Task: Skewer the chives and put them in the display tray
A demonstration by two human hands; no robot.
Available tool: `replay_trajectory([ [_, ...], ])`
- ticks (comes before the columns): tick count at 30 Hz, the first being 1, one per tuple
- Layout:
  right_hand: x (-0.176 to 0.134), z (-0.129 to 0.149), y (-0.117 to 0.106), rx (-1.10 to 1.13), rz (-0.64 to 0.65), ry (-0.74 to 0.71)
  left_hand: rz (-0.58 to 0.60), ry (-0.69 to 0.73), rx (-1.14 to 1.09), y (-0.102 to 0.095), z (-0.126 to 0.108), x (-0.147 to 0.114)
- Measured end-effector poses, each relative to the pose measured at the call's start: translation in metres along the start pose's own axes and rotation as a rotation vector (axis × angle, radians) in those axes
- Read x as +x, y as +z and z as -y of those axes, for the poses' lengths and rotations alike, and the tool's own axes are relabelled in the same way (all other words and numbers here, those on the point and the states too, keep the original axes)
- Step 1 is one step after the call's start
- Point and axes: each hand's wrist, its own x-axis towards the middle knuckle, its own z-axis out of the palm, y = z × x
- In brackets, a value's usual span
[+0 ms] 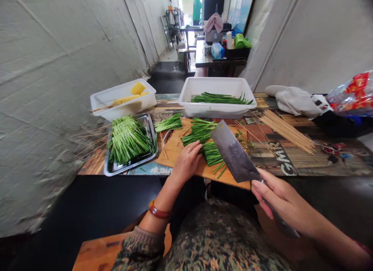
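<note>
My right hand (281, 203) is wrapped round the handle of a cleaver (234, 152). Its broad blade slants up and left over the right part of a wooden cutting board (175, 146). Cut garlic chives (201, 130) lie in a bunch on the board, and a second cut bunch (212, 153) sits nearer me, partly behind the blade. My left hand (188, 160) rests at the left side of these chives, its fingers stretched out and touching them. Beside the board, a metal tray (131, 170) carries skewered chives (128, 140) in a thick pile.
A white tub (217, 111) at the back contains long chives; another tub (122, 88) to its left has yellow skewered food (136, 89). Loose bamboo skewers (287, 131), a white cap (294, 100) and plastic bags (354, 94) lie on the right. A person (197, 8) stands far off.
</note>
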Motion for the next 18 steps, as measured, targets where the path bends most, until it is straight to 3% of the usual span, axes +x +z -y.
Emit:
replay_trajectory([
  [5, 0.007, 0.009, 0.023, -0.05, 0.028, -0.007, -0.038, -0.048, 0.237, 0.007, -0.014, -0.01],
  [10, 0.005, 0.015, 0.032, -0.123, 0.047, 0.01, -0.07, -0.018, 0.104, 0.01, -0.013, -0.021],
  [14, 0.001, 0.016, 0.038, -0.14, 0.063, 0.044, -0.151, -0.145, -0.026, 0.006, -0.008, -0.029],
  [18, -0.002, 0.014, 0.043, -0.157, 0.068, 0.066, -0.179, -0.182, 0.004, -0.005, -0.008, -0.028],
])
